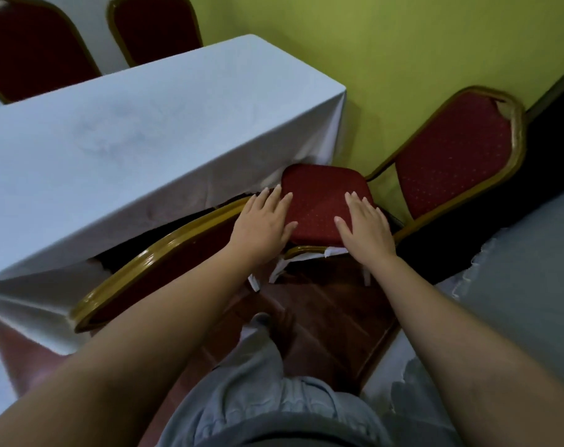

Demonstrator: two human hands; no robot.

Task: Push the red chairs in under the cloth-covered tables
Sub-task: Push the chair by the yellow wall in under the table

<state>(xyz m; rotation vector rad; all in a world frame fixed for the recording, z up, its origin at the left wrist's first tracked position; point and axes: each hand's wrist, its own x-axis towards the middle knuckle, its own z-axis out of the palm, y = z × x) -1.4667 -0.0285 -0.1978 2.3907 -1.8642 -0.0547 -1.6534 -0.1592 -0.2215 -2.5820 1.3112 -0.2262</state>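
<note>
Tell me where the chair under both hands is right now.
Head view, centre-right: the chair stands at the near right corner of the cloth-covered table, seat front at the hanging cloth, backrest toward the green wall.

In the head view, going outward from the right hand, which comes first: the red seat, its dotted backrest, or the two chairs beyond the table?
1. Red seat: directly under the right hand, touching.
2. Dotted backrest: off to the right, farther back.
3. Two chairs: top left, beyond the table.

Draped cloth (322, 130) just beside chair seat (319, 204)
</note>
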